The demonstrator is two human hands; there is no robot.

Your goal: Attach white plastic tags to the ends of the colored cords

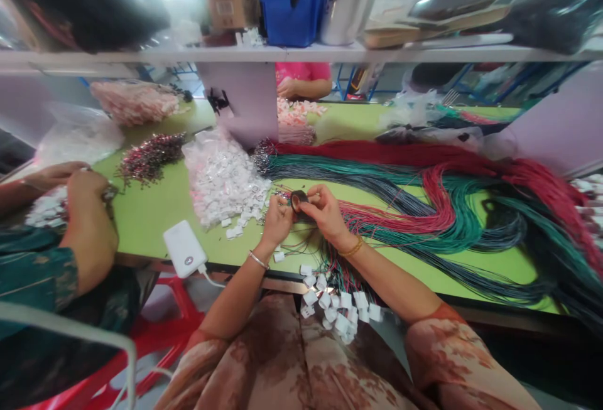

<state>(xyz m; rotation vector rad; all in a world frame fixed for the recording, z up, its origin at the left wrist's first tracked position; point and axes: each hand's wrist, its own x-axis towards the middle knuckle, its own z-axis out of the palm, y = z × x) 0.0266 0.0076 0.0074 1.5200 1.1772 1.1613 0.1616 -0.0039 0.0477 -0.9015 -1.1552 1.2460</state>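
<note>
Between my two hands is a roll of black tape (298, 199), seen partly from its open side. My right hand (330, 214) is closed on the roll, thumb and fingers pinching its near side. My left hand (277, 220) is closed just left of the tape, its fingers pinched by coloured wire ends (282, 194); the fingers hide most of what they grip. Red, green and dark wires (372, 218) spread to the right of my hands. Below, white connectors (346, 309) on wires hang over the table edge.
A clear bag of white connectors (223, 178) lies left of my hands, near a white power bank (184, 248) with a cable. Long wire bundles (377, 152) cross the green table (155, 228). A co-worker's hands (82, 184) are at far left; another person sits opposite.
</note>
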